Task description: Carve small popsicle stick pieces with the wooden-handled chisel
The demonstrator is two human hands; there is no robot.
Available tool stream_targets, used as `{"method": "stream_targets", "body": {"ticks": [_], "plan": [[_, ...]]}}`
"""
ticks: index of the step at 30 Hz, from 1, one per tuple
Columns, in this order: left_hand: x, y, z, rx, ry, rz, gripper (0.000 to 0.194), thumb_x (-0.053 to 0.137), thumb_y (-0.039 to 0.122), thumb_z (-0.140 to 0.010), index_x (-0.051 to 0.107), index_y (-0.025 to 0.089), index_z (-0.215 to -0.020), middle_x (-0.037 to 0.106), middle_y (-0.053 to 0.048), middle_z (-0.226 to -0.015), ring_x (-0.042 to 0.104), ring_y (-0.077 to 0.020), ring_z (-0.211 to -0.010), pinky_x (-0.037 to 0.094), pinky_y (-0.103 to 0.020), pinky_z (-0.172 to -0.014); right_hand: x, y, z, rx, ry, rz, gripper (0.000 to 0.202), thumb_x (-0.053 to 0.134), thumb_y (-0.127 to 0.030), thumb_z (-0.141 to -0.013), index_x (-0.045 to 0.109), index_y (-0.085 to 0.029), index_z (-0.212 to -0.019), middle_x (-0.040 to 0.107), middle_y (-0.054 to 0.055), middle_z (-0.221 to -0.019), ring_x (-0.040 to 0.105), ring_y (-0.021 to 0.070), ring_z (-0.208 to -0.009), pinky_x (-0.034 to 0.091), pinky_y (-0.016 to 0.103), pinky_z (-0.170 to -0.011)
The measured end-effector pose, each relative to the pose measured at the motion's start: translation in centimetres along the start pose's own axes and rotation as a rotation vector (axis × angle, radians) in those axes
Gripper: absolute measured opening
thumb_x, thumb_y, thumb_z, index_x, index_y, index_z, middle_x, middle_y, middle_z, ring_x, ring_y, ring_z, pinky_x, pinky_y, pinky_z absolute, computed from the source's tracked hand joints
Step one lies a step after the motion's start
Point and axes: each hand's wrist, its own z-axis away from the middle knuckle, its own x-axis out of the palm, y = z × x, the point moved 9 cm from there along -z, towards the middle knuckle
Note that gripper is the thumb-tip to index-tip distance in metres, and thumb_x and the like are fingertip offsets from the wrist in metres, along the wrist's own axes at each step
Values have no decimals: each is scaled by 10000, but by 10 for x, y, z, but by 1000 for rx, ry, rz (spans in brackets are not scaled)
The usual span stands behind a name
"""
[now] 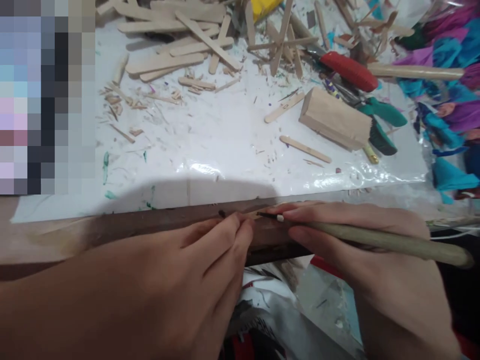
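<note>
At the table's front edge my left hand is closed, its fingertips pinching a small piece of wooden craft stick. Most of that piece is hidden behind the fingers. My right hand grips a wooden-handled carving tool like a pen, with the handle pointing right. The tool's thin dark tip meets the wood piece just beside my left fingertips; how deep it goes I cannot tell.
Craft sticks lie piled at the back left, with wood shavings nearby. A wooden block, red-handled tool and green-handled pliers lie to the right. Coloured fabric pieces cover the far right. White sheeting covers the tabletop.
</note>
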Motion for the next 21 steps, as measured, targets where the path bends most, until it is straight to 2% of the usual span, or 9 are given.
{"method": "stream_targets", "body": {"ticks": [2,3,6,9,15,18,21], "plan": [[2,9,-3,98,28,-133,461,646,336,-1035,838,162,-1417,810,-132,-1466,719,-355,-1400,643,-446,-1263,-1,-2,0,-3,7,1,170,961,-296,-947,944,-434,-1044,932,-97,-1078,915,159,-962,714,136,-885],[2,10,-4,105,56,-172,451,639,331,-1028,851,166,-1390,827,-128,-1427,737,-346,-1359,656,-435,-1235,-2,-3,-1,-5,13,5,171,964,-296,-943,944,-437,-1037,930,-100,-1082,917,163,-967,717,142,-888],[-1,3,-9,14,120,-152,420,629,264,-1016,865,159,-1348,847,-124,-1400,779,-294,-1277,693,-362,-1131,-3,-8,-5,-21,0,36,143,982,-349,-920,943,-466,-995,921,-116,-1046,921,188,-932,738,184,-878],[0,2,-10,-15,106,-103,453,548,197,-1030,862,136,-1352,842,-142,-1433,791,-290,-1277,689,-371,-1132,1,-9,-8,-26,-49,23,113,976,-405,-925,941,-488,-992,915,-114,-1027,923,213,-911,752,220,-873],[0,0,-10,-67,119,-69,505,462,95,-1032,865,134,-1335,825,-138,-1478,813,-283,-1300,718,-410,-1000,1,-8,-5,-25,-13,41,128,974,-366,-939,945,-455,-1026,928,-93,-1091,920,191,-982,729,160,-847],[0,0,-9,-92,142,-72,543,408,69,-1048,865,111,-1338,843,-129,-1440,828,-253,-1293,700,-383,-1043,4,-11,-3,-12,-15,41,41,952,-447,-959,942,-450,-999,931,-84,-1076,920,199,-988,745,200,-873],[1,1,-8,-86,131,-69,525,431,114,-1067,847,79,-1385,822,-164,-1466,832,-284,-1305,699,-407,-1068,4,-11,-1,22,20,49,41,933,-483,-973,940,-446,-988,933,-69,-1044,916,199,-969,755,228,-881]]}}
